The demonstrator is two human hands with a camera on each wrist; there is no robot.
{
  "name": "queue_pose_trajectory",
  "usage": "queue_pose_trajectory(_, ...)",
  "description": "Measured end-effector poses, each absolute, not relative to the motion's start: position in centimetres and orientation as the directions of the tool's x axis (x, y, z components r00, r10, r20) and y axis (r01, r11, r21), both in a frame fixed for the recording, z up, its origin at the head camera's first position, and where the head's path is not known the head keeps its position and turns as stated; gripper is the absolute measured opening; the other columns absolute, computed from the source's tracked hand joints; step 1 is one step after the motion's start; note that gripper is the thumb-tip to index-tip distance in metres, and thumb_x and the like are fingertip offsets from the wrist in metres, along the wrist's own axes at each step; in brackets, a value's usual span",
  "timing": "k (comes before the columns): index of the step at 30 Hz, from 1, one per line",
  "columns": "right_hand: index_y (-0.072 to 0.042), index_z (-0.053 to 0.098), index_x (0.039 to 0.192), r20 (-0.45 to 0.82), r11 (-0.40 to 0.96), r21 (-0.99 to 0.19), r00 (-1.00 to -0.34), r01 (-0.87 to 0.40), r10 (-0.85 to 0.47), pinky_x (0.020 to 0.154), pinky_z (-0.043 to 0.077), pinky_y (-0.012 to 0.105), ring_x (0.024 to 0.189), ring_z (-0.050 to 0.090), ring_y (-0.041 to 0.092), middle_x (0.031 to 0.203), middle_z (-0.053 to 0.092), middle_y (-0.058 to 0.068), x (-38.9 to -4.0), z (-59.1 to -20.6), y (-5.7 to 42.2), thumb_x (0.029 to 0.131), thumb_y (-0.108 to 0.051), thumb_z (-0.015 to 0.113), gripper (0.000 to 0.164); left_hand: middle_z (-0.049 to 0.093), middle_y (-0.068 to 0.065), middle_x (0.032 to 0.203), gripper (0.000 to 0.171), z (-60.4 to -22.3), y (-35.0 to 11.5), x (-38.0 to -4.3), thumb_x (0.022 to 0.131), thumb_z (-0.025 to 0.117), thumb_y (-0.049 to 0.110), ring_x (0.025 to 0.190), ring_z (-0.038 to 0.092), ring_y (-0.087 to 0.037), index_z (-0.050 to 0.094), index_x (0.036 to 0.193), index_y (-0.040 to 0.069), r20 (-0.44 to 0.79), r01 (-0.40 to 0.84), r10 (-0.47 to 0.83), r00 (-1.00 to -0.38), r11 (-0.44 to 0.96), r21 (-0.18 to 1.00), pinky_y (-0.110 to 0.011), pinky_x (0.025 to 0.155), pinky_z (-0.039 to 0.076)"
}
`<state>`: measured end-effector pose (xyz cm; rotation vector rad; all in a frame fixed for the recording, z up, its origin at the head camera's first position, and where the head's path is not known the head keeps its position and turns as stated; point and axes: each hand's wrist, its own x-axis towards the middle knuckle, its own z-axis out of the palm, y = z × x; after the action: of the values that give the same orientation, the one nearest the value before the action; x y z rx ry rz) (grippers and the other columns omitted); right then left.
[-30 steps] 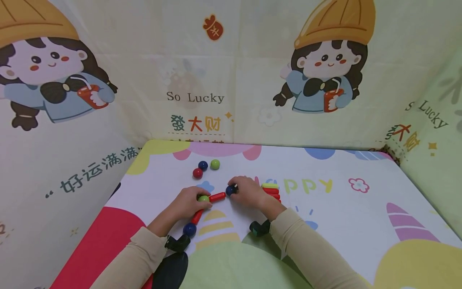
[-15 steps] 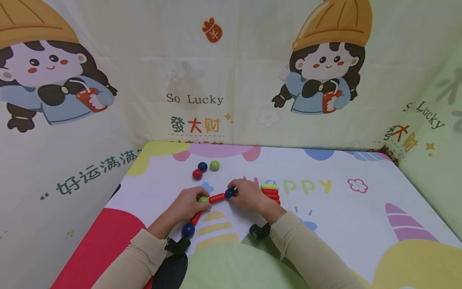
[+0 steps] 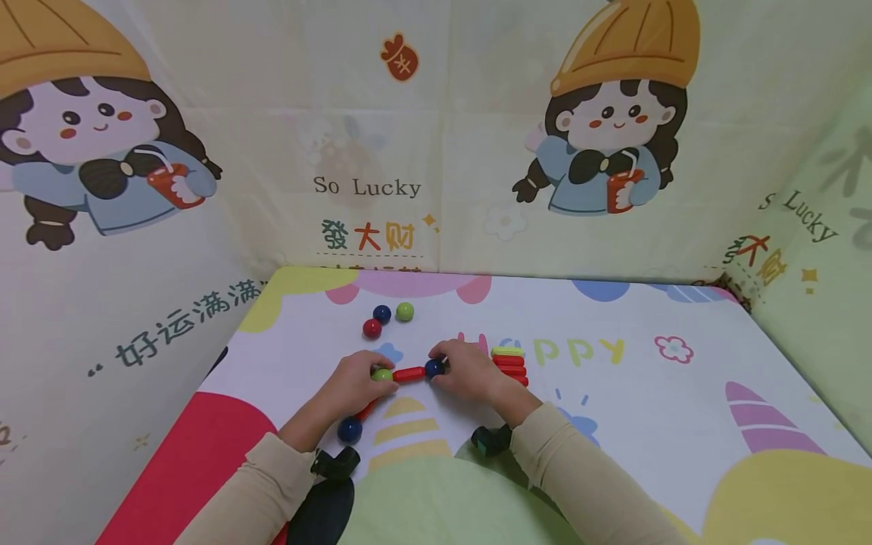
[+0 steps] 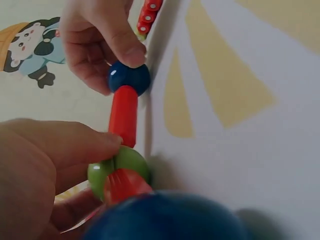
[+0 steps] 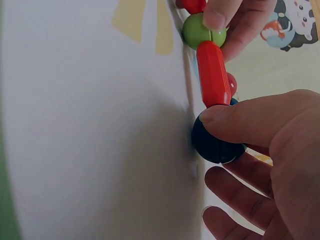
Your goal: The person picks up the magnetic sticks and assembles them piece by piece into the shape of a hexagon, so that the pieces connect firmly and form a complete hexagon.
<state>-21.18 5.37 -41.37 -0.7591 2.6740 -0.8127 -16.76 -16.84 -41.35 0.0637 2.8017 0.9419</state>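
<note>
My left hand [image 3: 356, 382] pinches a green ball [image 3: 383, 375] between thumb and fingers. From that ball one red rod [image 3: 409, 375] runs right to a dark blue ball [image 3: 434, 369], which my right hand [image 3: 470, 372] grips with thumb and fingers. In the right wrist view the red rod [image 5: 214, 75] touches both the green ball [image 5: 197, 31] and the blue ball [image 5: 212, 137]. A second red rod [image 3: 368, 409] slants from the green ball down to another blue ball [image 3: 350, 430], which looms large in the left wrist view.
Behind the hands lie a loose blue ball [image 3: 382, 314], a red ball [image 3: 372, 328] and a green ball [image 3: 405, 311]. Right of my right hand, several red rods [image 3: 511, 366] lie beside a yellow-green rod [image 3: 507, 351]. A printed cloth wall [image 3: 477, 242] rises at the table's back.
My right hand has brought its blue ball left and slightly nearer, closing the gap to the red rod's end. The lower blue ball has shifted slightly left.
</note>
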Motion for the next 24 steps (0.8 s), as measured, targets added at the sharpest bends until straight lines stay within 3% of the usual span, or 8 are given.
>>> queue_pose_trajectory(8,-0.008,0.063,0.127,-0.076,0.703,-0.587,-0.838,-0.401,-0.541,0.089,0.053,0.036,0.104,0.058,0.022,0.12,0.063,0.006,-20.97,-41.3,5.29,0.089,-0.019,0.077,0.042,0.061,-0.012,0.127,0.032,-40.79,-16.71,-16.53,0.091,0.073,0.014,0.12,0.054,-0.031,0.072,0.123,0.009,-0.166,0.006,0.123,-0.978,0.819,0.574,-0.047,0.097,0.05)
queue_pose_trajectory(24,-0.009,0.061,0.131,-0.064,0.705,-0.59,-0.848,-0.393,-0.526,0.089,0.053,0.036,0.108,0.057,0.022,0.123,0.061,0.006,-20.9,-41.65,5.09,0.09,-0.02,0.076,0.044,0.06,-0.011,0.118,0.03,-40.73,-16.54,-16.43,0.09,0.073,0.009,0.114,0.054,-0.029,0.072,0.12,0.006,-0.145,0.006,0.11,-0.983,0.817,0.577,-0.045,0.095,0.051)
